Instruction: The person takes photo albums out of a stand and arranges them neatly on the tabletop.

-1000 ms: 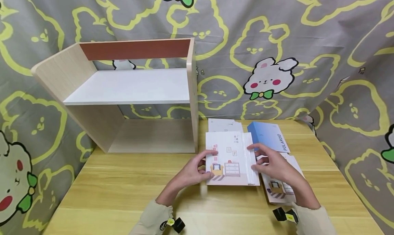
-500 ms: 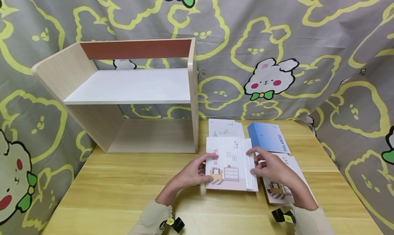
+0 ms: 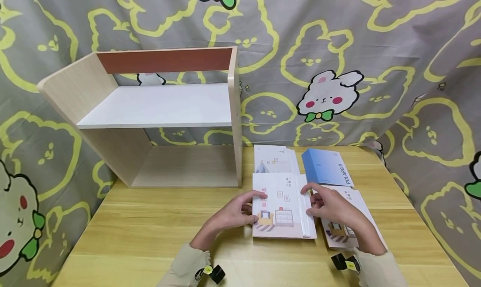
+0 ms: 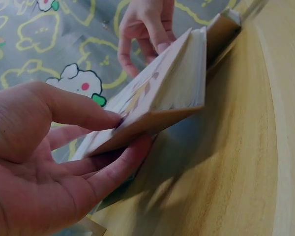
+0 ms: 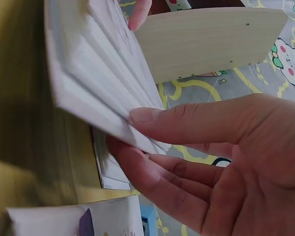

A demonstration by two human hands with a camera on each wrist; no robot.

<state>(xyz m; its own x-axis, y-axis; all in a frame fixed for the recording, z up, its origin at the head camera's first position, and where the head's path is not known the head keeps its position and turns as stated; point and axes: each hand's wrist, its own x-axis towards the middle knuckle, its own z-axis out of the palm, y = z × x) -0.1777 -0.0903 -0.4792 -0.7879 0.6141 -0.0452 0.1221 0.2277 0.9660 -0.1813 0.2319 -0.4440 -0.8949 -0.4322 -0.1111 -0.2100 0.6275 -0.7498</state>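
Observation:
A white book (image 3: 278, 195) with a printed armchair and drawers on its cover is held between both hands, raised over the table. My left hand (image 3: 234, 212) grips its left edge, thumb on one cover and fingers on the other in the left wrist view. My right hand (image 3: 334, 205) pinches the opposite edge, where the pages (image 5: 101, 54) fan slightly apart in the right wrist view. Behind the held book lies another white book (image 3: 274, 157), partly covered by it. Under my right forearm is a similar armchair-cover book (image 3: 340, 232), partly hidden.
A blue item marked POLAROID (image 3: 328, 168) lies at the back right of the wooden table (image 3: 150, 237). On the left stands a two-level shelf unit (image 3: 158, 107) with a white middle board. A patterned grey curtain (image 3: 270, 49) hangs behind.
Both hands have brought the book a little nearer to the body, so more of the white book behind shows. The grip looks the same.

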